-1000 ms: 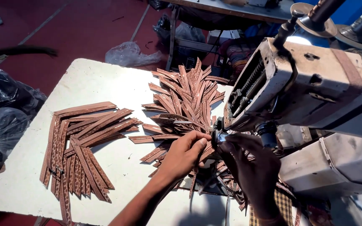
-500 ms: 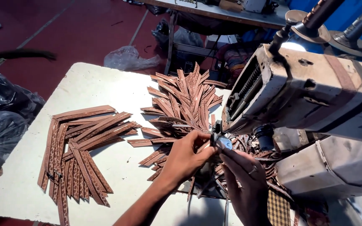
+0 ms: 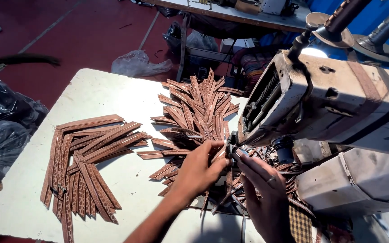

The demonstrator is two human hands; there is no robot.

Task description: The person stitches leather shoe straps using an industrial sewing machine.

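1. The white table [image 3: 113, 96] fills the lower left.
2. The sewing machine [image 3: 338, 103] stands at the right.
3. A fan-shaped heap of brown straps [image 3: 199, 112] lies just left of the machine; a second pile [image 3: 84, 166] lies well apart, further left.
4. The left hand [image 3: 199, 171] and right hand [image 3: 260, 189] meet under the needle, fingers pinched on one strap [image 3: 219, 154] at the presser foot [image 3: 231, 146].
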